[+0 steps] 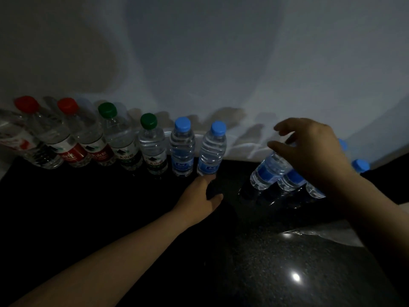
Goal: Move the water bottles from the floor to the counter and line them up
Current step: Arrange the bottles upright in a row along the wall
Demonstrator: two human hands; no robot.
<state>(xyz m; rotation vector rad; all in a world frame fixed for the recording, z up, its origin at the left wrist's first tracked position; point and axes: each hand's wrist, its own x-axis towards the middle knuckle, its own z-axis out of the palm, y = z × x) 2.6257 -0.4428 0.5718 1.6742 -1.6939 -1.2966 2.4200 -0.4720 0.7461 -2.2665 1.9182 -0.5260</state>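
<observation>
The left grip rests on the dark counter with its fingertips at the base of the last blue-capped bottle in the row; whether they actually clasp it I cannot tell in this dim light. Left of that grip the row stands upright along the wall: red caps, green caps, then blue. The right grip hovers spread and released over a loose cluster of blue-labelled bottles, its fingers just above the nearest one's top. That cluster stands packed, bottles touching. The likely risk is that a hasty clasp from above knocks a neighbour over, and a rolling bottle could topple the finished row. A nudge from the left fingertips could also tip the end bottle.
</observation>
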